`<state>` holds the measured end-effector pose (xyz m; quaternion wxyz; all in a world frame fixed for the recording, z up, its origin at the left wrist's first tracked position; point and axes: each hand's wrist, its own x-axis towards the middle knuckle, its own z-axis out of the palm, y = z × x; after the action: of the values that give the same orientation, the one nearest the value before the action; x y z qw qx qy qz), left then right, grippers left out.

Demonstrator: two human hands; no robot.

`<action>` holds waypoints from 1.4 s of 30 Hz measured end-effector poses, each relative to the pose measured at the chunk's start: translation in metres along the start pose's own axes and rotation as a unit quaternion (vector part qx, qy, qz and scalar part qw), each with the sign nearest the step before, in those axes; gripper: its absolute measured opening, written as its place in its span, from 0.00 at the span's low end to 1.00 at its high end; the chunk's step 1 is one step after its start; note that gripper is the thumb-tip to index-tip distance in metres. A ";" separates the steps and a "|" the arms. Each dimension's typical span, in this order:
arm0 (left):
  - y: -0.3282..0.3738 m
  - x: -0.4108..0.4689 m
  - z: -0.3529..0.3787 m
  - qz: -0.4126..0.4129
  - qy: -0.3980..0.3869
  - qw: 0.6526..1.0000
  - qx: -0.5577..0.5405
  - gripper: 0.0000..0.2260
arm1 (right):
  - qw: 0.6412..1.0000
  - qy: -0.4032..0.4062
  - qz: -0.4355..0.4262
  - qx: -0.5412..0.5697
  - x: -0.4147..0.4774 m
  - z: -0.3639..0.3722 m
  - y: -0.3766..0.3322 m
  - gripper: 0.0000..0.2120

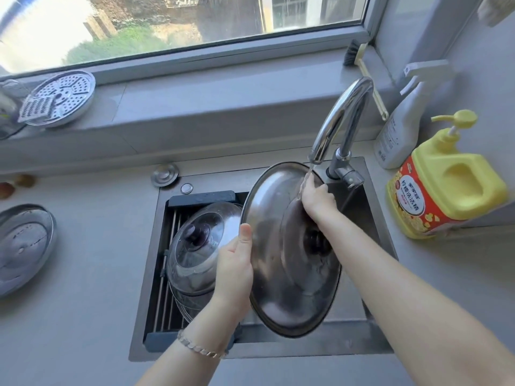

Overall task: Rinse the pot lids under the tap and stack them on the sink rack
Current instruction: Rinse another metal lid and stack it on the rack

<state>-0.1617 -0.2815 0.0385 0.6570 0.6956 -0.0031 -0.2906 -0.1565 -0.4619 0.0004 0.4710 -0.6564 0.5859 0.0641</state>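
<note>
On the counter at far left lies a round steel piece [22,246], perhaps one more lid to rinse, though I cannot say for sure; beside it, over the left half of the sink [306,349], the rack [164,296] already carries a glass lid [195,246], knob up, with what seems another lid under it, so I judge that part as done; next, the left hand [234,263] grips the left rim of the steel lid [278,246], thumb on its face, fingers behind; this lid is held tilted above the sink, not yet on the rack; the right hand [317,199] is at its upper rim, where water from the tap [342,115] runs over it; whether these fingers hook the rim or only rub it, I cannot tell; rinsing is in hand, stacking is left.
</note>
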 end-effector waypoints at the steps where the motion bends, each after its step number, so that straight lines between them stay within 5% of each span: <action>1: 0.002 0.000 0.003 -0.003 0.005 1.000 -0.003 0.28 | 1.000 0.002 -0.016 -0.021 -0.009 0.005 -0.002 0.34; 5: 0.002 0.002 0.011 -0.026 0.014 0.999 -0.014 0.20 | 0.954 0.024 -0.267 -0.134 -0.052 0.031 -0.007 0.33; 7: 0.001 0.002 0.007 -0.026 0.010 1.000 -0.010 0.20 | 0.969 0.022 -0.208 -0.134 -0.031 0.023 -0.010 0.35; 10: 0.001 -0.003 0.001 -0.017 0.006 1.000 0.007 0.22 | 0.998 0.015 0.007 -0.056 -0.006 0.001 -0.015 0.36; 12: 0.000 -0.001 0.003 -0.019 0.018 1.000 0.012 0.22 | 0.995 0.026 -0.043 -0.089 -0.024 0.011 -0.018 0.33; 16: 0.005 0.006 0.006 -0.033 0.022 0.999 0.001 0.21 | 0.938 0.007 -0.302 -0.169 -0.065 0.035 -0.015 0.30; 21: 0.010 0.004 -0.001 -0.002 0.012 1.000 0.000 0.27 | 0.992 -0.032 -0.065 -0.104 0.002 -0.010 -0.021 0.26; 23: 0.007 0.002 0.002 0.015 -0.013 0.999 0.034 0.25 | 0.996 -0.022 -0.031 -0.084 0.002 -0.009 -0.025 0.28; 29: 0.010 0.010 0.012 -0.025 0.002 1.000 -0.005 0.19 | 0.957 0.044 -0.254 -0.132 -0.056 0.027 -0.028 0.28; 32: 0.012 0.010 0.004 -0.011 0.007 1.000 -0.004 0.23 | 0.982 0.051 -0.152 -0.097 -0.011 0.014 -0.026 0.29; 35: 0.011 0.008 -0.005 0.008 0.019 1.000 -0.005 0.25 | 0.995 -0.058 -0.033 -0.080 0.034 0.003 -0.005 0.32; 38: 0.013 0.015 -0.014 -0.015 0.049 0.996 -0.068 0.25 | 0.996 -0.076 -0.022 -0.045 0.038 -0.001 0.028 0.31; 42: 0.014 0.023 -0.019 -0.110 0.067 0.977 -0.169 0.20 | 0.961 0.045 -0.260 -0.088 0.000 0.000 0.048 0.26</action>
<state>-0.1293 -0.2747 0.0411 0.7277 0.5885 0.1665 -0.3106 -0.1964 -0.4559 -0.0255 0.3847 -0.8272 0.4078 -0.0391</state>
